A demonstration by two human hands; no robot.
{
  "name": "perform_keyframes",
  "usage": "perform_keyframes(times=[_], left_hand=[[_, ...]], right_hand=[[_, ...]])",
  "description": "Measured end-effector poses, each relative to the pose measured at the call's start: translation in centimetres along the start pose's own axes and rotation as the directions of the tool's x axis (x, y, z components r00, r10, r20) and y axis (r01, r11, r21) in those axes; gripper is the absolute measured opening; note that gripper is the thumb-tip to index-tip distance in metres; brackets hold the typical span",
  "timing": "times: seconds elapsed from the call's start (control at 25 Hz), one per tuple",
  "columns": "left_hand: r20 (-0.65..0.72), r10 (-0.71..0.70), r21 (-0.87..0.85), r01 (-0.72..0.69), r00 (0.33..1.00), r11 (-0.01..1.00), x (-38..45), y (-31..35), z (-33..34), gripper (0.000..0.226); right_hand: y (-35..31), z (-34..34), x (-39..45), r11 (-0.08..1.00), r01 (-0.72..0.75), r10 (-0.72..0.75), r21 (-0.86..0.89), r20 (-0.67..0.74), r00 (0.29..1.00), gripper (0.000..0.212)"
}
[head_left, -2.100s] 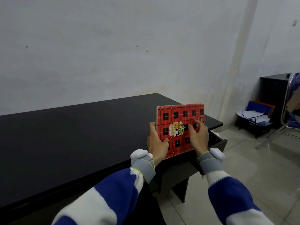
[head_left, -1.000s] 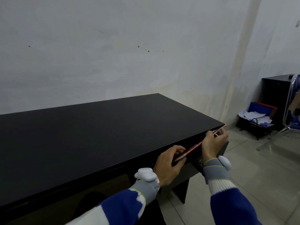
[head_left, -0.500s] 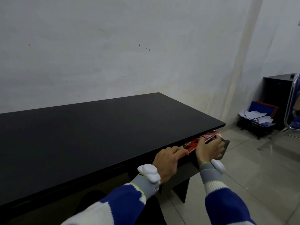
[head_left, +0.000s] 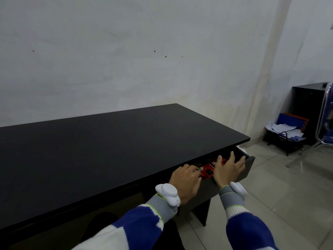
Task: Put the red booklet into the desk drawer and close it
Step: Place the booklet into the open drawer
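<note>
The red booklet [head_left: 209,169] lies flat inside the open desk drawer [head_left: 249,166], just under the front edge of the black desk top [head_left: 108,150]. Only a strip of the booklet shows between my hands. My left hand [head_left: 185,179] reaches into the drawer with its fingers curled down on the booklet's left end. My right hand [head_left: 228,170] hovers over the booklet's right end with its fingers spread apart and nothing in them. The drawer's dark front panel sticks out below my wrists.
A pale wall runs behind the desk. On the tiled floor at the right stand a black rack [head_left: 284,138] with papers and blue folders, a black cabinet [head_left: 310,100] and a metal chair frame [head_left: 322,127].
The booklet went from upright in both hands above the desk, down and flat, into the drawer. My right hand has let go and spread its fingers.
</note>
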State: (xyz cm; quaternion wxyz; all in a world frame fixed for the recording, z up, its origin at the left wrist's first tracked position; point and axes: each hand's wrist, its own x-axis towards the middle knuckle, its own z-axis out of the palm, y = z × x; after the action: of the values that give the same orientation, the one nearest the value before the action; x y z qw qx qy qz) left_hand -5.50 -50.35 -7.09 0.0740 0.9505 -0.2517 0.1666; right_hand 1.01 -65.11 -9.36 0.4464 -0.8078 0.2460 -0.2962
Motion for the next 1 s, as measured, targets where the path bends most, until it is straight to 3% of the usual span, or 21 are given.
perform_keyframes(times=[0.2, 0.4, 0.52, 0.6, 0.76, 0.88, 1.0], left_hand=[[-0.118, -0.101, -0.173, 0.08, 0.988, 0.982, -1.4, 0.2, 1.0, 0.043], [-0.331, -0.209, -0.19, 0.152, 0.92, 0.97, -3.6, 0.9, 2.6, 0.045], [-0.314, -0.35, -0.32, 0.249, 0.882, 0.914, -4.2, 1.2, 3.1, 0.062], [-0.252, -0.469, -0.433, 0.335, 0.847, 0.837, -4.6, 1.6, 3.3, 0.071], [-0.117, -0.671, -0.681, 0.433, 0.732, 0.59, -5.5, 2.2, 3.5, 0.092], [0.007, -0.736, -0.783, 0.462, 0.677, 0.417, -5.6, 2.5, 3.5, 0.111], [0.096, -0.773, -0.846, 0.461, 0.627, 0.269, -5.6, 2.7, 4.0, 0.116]], right_hand=[[-0.3, 0.0, -0.1, 0.995, -0.097, 0.097, 0.009, 0.037, 0.995, 0.064], [-0.8, -0.1, -0.4, 0.984, -0.175, 0.174, 0.015, 0.063, 0.983, 0.083], [-1.1, -0.1, -0.5, 0.979, -0.203, 0.2, 0.019, 0.087, 0.976, 0.095], [-1.2, -0.2, -0.5, 0.978, -0.211, 0.209, 0.005, 0.109, 0.972, 0.098], [-1.3, -0.3, 0.0, 0.972, -0.232, 0.225, 0.029, 0.159, 0.961, 0.101], [-0.9, -0.5, 0.5, 0.967, -0.248, 0.233, 0.062, 0.184, 0.955, 0.099], [-0.3, -0.8, 0.9, 0.968, -0.238, 0.22, 0.083, 0.183, 0.958, 0.098]])
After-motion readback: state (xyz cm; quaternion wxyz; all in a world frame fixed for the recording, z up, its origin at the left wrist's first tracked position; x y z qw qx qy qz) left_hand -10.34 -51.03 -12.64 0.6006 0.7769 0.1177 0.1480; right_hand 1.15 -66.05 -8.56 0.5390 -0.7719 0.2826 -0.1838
